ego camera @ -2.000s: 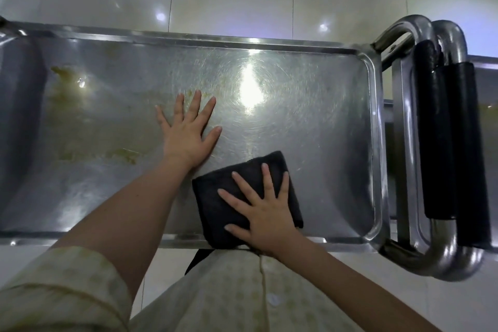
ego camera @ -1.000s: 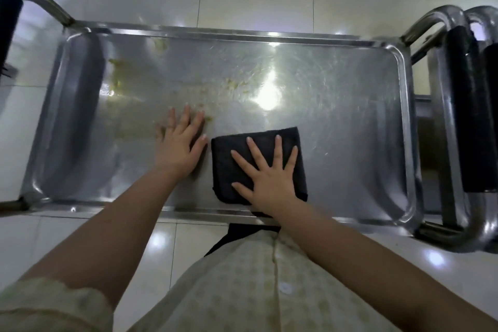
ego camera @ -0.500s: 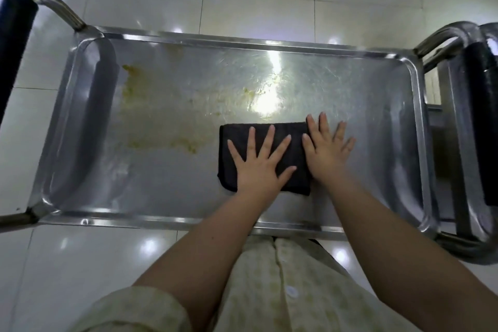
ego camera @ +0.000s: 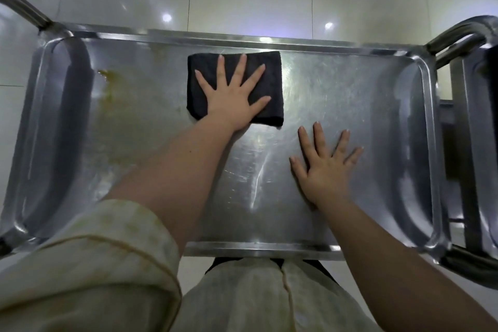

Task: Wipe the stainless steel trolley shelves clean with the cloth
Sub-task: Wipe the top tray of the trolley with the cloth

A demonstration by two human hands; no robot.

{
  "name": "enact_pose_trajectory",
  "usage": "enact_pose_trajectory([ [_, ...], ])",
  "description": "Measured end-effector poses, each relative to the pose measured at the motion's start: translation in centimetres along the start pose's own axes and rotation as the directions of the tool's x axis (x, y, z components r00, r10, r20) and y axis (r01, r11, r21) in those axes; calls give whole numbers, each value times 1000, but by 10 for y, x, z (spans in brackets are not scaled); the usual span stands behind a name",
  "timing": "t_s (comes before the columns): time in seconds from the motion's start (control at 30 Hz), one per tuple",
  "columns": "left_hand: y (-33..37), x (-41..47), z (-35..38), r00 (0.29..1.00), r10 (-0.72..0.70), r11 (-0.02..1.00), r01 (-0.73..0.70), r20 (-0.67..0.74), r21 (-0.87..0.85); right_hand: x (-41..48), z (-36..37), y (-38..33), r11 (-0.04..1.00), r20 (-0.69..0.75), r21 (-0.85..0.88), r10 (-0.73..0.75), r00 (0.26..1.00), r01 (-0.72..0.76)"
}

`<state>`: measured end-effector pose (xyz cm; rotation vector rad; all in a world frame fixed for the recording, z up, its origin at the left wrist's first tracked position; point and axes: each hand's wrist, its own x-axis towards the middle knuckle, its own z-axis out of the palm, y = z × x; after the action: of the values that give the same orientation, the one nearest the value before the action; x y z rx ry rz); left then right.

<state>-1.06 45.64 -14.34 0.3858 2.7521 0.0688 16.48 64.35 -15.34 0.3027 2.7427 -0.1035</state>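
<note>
Top shelf (ego camera: 363, 116) of the steel trolley, seen from above, spanning nearly the whole view: a rigid, raised-rim tray that I judge hard, slick and unyielding under pressure, its surface scratched and glaring under the ceiling lights. A yellowish stain (ego camera: 107, 86) spreads over its left part, well apart from the cloth. The cloth (ego camera: 272, 82), dark and folded into a thick pad, lies flat near the far rim, a little left of centre; it looks soft, light and pliant, likely to bunch or slide on the smooth metal, so it is best driven by a flat palm over its middle rather than pinched at an edge. My left hand (ego camera: 231, 102) does this, fingers (ego camera: 241, 67) straight and spread, pressing down on the pad and gripping nothing. My right hand (ego camera: 324, 172) rests flat on bare steel to the right and nearer me, fingers likewise splayed, apart from the cloth. Any lower shelves are hidden beneath the top one. The handles (ego camera: 455, 35) at both ends are cut off by the picture's edge, and the metalwork at far right is too cropped to identify. Whether the cloth is damp, and how soiled its underside is, I cannot tell.
</note>
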Motion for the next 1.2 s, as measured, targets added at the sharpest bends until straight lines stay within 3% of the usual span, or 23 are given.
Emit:
enact_pose_trajectory([
  [0.1,1,-19,5,999,49,999,-48,-14,13,1,-1,-1,1000,-7,8,6,1000,-5],
  [0.23,-1,-118,45,992,126,992,-126,-25,21,2,-1,-1,1000,-5,6,2,1000,-2],
  [0.4,-1,-215,89,993,114,993,-114,-16,36,1,-6,-6,1000,41,-18,4,999,-3],
  [0.63,7,-175,73,997,66,997,-65,-34,28,12,-8,0,994,18,28,-102,995,101],
  [0.83,13,-49,26,998,-2,1000,3,-65,20,13,0,-1,994,-49,22,-104,993,105],
  [0.97,16,30,-9,1000,-9,1000,9,-6,4,14,-1,0,994,-41,10,-109,993,109],
  [1.07,18,26,-6,1000,-3,1000,3,-13,24,15,-4,0,995,-34,12,-104,994,104],
  [1.2,18,-48,25,997,57,998,-55,-60,33,16,-6,2,994,-11,8,-109,994,110],
])
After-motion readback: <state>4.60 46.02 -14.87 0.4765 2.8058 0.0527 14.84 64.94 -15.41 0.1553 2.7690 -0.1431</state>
